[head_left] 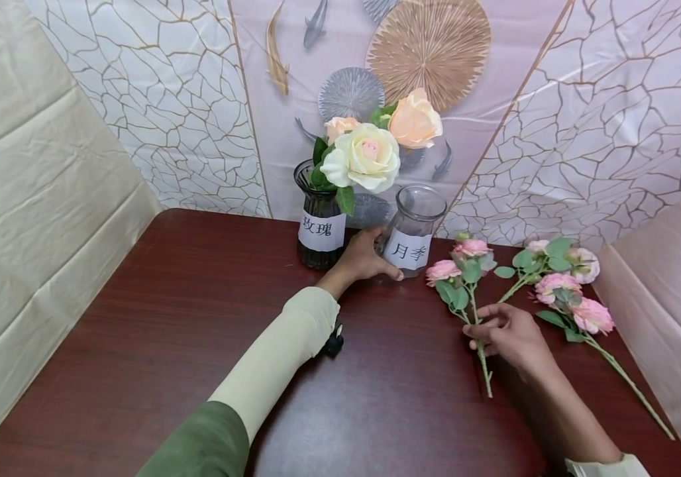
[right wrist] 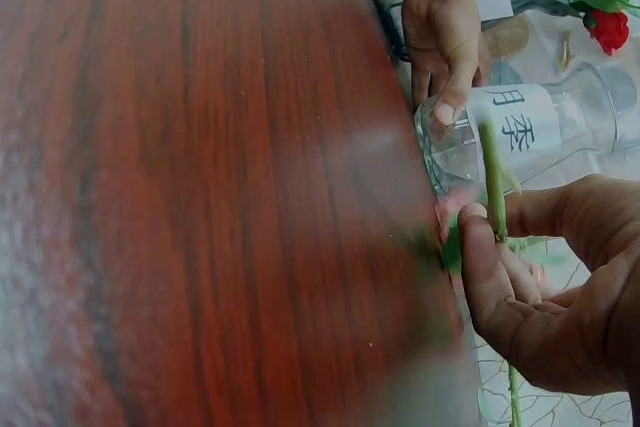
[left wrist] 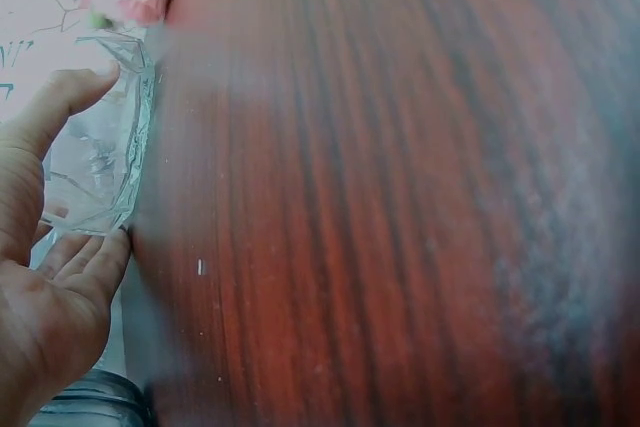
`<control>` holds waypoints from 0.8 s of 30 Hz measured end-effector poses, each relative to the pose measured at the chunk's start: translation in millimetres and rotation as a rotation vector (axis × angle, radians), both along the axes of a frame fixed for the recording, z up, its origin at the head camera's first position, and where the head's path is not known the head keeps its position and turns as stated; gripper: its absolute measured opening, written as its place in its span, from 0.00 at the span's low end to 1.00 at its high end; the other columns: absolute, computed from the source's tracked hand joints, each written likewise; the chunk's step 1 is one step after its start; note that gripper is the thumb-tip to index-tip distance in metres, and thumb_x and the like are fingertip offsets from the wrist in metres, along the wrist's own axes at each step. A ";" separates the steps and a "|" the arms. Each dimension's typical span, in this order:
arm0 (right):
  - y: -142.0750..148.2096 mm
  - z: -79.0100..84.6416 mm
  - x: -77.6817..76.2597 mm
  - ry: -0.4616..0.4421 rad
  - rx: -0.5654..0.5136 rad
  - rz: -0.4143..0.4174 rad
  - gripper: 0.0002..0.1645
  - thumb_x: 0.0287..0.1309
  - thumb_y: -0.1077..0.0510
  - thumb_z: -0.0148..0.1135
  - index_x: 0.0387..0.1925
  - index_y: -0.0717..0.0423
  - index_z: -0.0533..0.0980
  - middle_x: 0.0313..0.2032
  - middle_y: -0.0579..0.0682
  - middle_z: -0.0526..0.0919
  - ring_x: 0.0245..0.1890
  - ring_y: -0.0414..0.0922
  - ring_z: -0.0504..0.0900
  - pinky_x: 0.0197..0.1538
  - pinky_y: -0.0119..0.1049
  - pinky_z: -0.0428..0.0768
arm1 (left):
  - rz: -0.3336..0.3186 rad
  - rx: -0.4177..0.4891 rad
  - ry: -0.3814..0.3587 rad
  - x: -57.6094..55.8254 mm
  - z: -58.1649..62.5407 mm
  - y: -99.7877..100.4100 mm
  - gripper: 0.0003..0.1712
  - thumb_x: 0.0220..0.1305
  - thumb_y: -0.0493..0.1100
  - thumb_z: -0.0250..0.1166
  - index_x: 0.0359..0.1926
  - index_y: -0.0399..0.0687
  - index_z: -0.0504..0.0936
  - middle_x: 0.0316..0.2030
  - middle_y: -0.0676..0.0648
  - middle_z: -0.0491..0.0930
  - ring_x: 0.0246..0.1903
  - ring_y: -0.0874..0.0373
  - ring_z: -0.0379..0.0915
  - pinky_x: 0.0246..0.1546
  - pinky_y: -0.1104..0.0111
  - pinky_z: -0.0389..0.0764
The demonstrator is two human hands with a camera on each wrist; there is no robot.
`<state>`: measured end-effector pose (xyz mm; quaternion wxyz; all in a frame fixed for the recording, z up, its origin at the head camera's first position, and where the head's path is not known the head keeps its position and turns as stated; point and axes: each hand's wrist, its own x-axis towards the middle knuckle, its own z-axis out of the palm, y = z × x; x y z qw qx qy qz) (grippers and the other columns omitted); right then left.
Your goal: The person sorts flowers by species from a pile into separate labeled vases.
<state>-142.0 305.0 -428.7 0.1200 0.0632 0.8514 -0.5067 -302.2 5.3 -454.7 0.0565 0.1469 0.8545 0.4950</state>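
Note:
My left hand [head_left: 367, 257] grips the low part of a clear glass vase [head_left: 420, 207], which stands upright with a white label of dark characters. In the left wrist view the thumb and fingers lie on either side of the vase's base [left wrist: 92, 162]. My right hand [head_left: 510, 336] pinches the green stem of a pink flower spray [head_left: 470, 249] partway down. Its blooms point away from me, close to the right of the clear vase. In the right wrist view the stem [right wrist: 494, 182] passes between thumb and fingers.
Left of the clear vase stands a dark ribbed vase [head_left: 320, 257], also labelled, holding cream and peach flowers [head_left: 370, 158]; a red bloom [right wrist: 607, 31] shows in the right wrist view. More pink flower stems [head_left: 592, 315] lie at the table's right. Patterned cloth [head_left: 609, 132] hangs behind the table [head_left: 185, 318].

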 end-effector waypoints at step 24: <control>10.3 6.7 -7.2 -0.133 -0.094 0.076 0.30 0.83 0.55 0.64 0.72 0.72 0.71 0.40 0.40 0.92 0.34 0.38 0.91 0.40 0.36 0.89 | -0.028 -0.009 -0.006 1.5 3.3 -0.9 0.69 0.48 0.46 0.92 0.88 0.43 0.64 0.82 0.41 0.73 0.78 0.42 0.73 0.79 0.50 0.77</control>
